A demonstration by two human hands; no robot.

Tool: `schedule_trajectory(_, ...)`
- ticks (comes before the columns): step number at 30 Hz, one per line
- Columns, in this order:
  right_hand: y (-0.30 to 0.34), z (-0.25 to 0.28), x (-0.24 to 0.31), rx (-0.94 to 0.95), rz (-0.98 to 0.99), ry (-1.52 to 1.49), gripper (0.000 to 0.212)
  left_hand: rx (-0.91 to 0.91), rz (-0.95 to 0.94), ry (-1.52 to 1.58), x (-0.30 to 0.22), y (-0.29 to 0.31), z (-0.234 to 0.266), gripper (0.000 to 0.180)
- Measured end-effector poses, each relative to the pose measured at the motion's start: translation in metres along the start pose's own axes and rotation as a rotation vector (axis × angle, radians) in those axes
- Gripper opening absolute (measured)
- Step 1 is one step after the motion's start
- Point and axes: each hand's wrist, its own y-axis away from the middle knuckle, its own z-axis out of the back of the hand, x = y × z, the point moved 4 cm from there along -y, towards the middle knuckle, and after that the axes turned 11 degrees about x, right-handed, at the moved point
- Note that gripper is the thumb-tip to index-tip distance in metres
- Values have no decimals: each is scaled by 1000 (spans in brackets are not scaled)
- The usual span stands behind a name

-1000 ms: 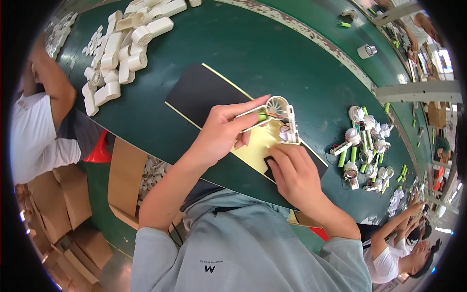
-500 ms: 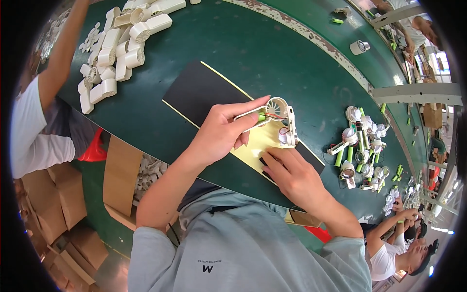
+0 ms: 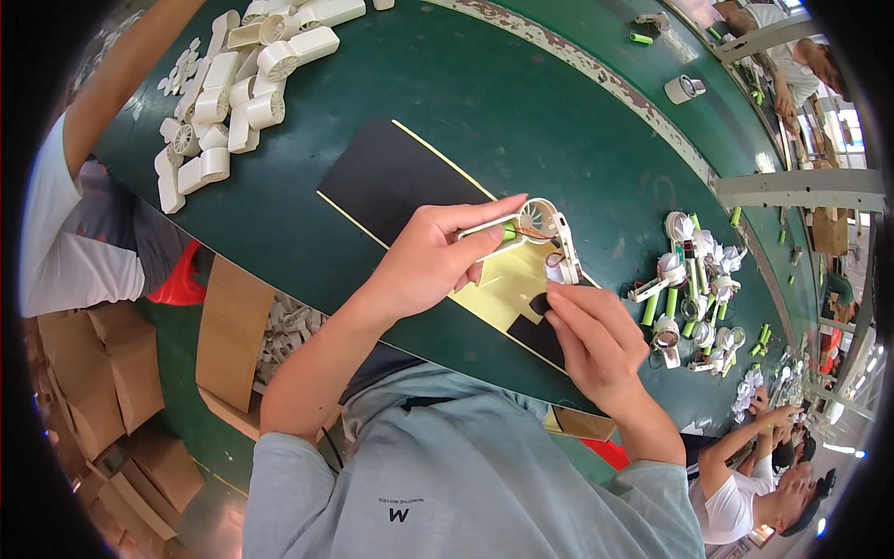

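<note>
My left hand is closed around an open white handheld-fan housing. Its thumb lies by a green battery cell inside the handle, with red wires running into the round, slotted head. From that head hangs a slim white part with a rounded white piece at its lower end. Below it, my right hand pinches a small black pad between thumb and fingers. Under both hands lies a black sheet on yellow backing, its yellow bared in the middle.
White housings are heaped at the far left. Fan assemblies with green cells crowd the right side. A metal-edged line runs behind. Cardboard boxes stand at lower left. A person's arm reaches in from the left; others sit at right.
My right hand has lifted and turned off the sheet, the small black pad now showing at its fingertips. My left hand and the housing have shifted slightly right and down.
</note>
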Motion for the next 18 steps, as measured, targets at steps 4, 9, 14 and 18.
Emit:
schedule_trajectory(4,-38,16,12,-139,229,199,36,32,7,-154,-3,1,-5,45)
schedule_trajectory(9,-63,-11,-13,-21,353,168,40,170,-65,-39,5,2,5,59)
schedule_trajectory(14,-69,-16,-10,21,301,170,37,204,-31,-66,6,1,9,58)
schedule_trajectory(18,-73,-13,-4,137,207,111,43,208,-55,-46,10,1,13,58)
